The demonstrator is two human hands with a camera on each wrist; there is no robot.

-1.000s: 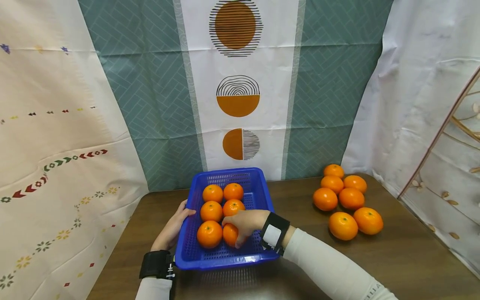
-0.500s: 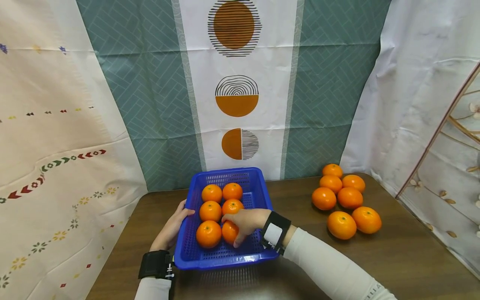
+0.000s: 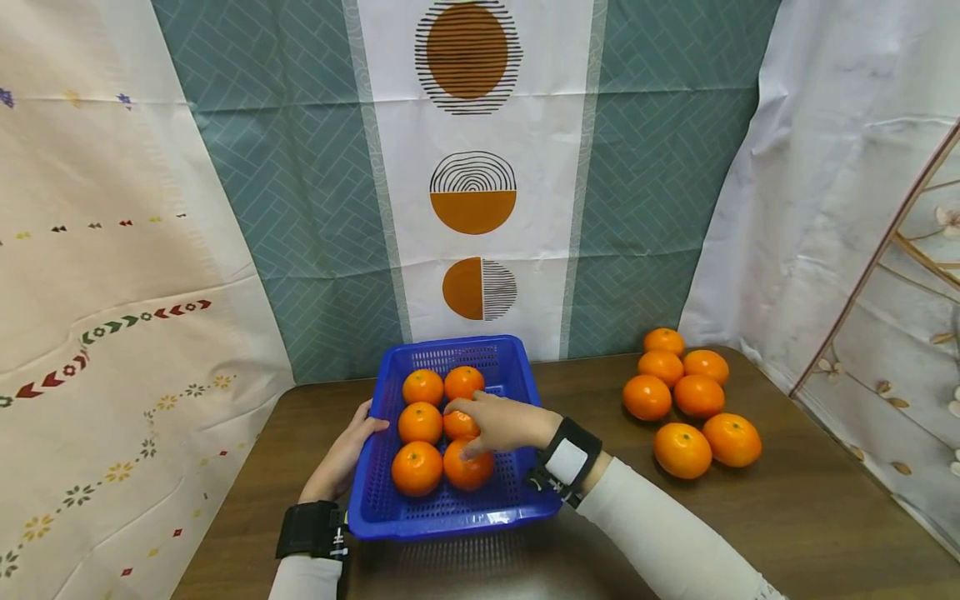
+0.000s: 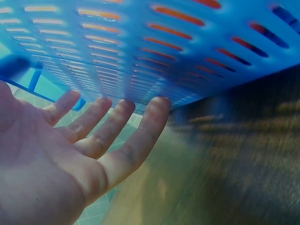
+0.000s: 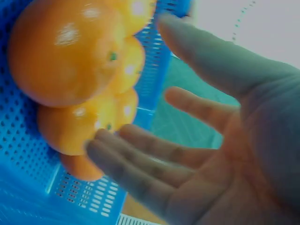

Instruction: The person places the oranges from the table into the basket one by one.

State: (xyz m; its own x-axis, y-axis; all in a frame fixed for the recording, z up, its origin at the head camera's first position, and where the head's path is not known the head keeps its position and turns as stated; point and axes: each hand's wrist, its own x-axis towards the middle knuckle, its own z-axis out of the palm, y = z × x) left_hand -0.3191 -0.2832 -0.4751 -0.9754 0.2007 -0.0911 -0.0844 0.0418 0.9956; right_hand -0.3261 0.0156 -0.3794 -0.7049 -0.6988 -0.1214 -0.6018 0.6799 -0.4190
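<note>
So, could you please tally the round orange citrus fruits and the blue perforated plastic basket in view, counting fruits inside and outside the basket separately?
Round orange citrus fruits inside the basket: 6
Round orange citrus fruits on the brown wooden table: 7
Blue perforated plastic basket: 1
Total: 14

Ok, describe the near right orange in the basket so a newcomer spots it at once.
Start at the brown table and find the blue basket, which holds six oranges in two columns of three. In the head view, follow the right column down to its last orange. Of the bottom two, it alone has bare basket to its right.
</note>
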